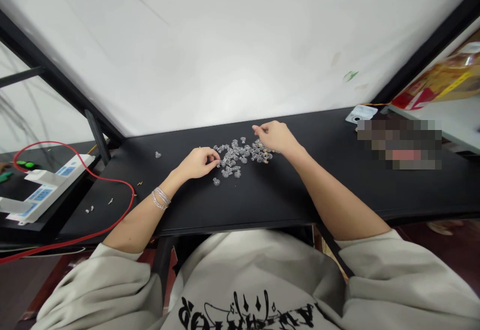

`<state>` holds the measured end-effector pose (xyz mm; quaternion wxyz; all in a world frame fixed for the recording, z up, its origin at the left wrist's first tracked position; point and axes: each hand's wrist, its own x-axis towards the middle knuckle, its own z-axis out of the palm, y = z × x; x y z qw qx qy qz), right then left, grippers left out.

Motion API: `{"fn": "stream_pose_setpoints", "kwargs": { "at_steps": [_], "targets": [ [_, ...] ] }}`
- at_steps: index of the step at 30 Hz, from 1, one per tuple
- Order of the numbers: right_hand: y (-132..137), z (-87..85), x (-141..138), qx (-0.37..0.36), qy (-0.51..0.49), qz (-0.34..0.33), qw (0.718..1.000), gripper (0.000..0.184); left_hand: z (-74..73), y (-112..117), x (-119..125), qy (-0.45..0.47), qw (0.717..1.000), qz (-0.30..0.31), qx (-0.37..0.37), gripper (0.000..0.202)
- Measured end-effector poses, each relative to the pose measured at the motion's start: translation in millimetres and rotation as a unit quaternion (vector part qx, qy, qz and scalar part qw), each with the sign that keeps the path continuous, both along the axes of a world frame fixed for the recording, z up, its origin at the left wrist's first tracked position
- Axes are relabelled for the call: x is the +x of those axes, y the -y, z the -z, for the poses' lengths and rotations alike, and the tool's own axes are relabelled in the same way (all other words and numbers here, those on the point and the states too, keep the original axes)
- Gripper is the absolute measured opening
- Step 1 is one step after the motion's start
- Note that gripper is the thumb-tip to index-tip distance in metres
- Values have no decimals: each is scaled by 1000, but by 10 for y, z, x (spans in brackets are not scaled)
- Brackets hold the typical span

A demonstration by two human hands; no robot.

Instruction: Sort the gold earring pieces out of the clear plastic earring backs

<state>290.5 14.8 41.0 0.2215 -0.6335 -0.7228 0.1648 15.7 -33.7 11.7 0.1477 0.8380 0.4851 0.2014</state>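
A pile of several small clear glass-like pieces (237, 156) lies on the black table (262, 195). My left hand (198, 162) rests at the pile's left edge, its fingers curled and pinched at one small piece. My right hand (275, 137) hovers over the pile's right side with thumb and fingers pinched together on something too small to make out. One clear piece (216, 181) lies apart in front of the pile, another (158, 155) far to the left. Silver bracelets (161, 198) circle my left wrist.
A red cable (112, 180) loops over the table's left end, beside a white device with blue labels (45, 190) on a lower bench. A small white device (360, 114) sits at the back right. A white wall panel stands behind the table.
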Motion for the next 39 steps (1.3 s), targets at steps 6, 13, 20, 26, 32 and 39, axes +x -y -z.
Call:
{"fn": "stream_pose_setpoints", "kwargs": {
  "at_steps": [6,13,20,26,32,39],
  "targets": [
    [-124,-43,248,-23,46,36,998,23,4,1,-6,9,1000,-2,-20,21],
    [-203,43,347,-175,45,-54,982,51,9,-2,0,17,1000,9,-22,19],
    [-177,35,329,-149,75,-122,978,51,29,-9,-2,20,1000,0,-24,19],
    [-255,119,360,-157,48,-131,978,38,22,-1,3,17,999,3,-29,19],
    [-262,148,375,-179,8,-141,974,27,27,-2,3,21,999,4,-30,19],
    [-243,136,316,-165,23,-135,977,33,34,-10,5,28,999,5,-33,17]
  ]
}}
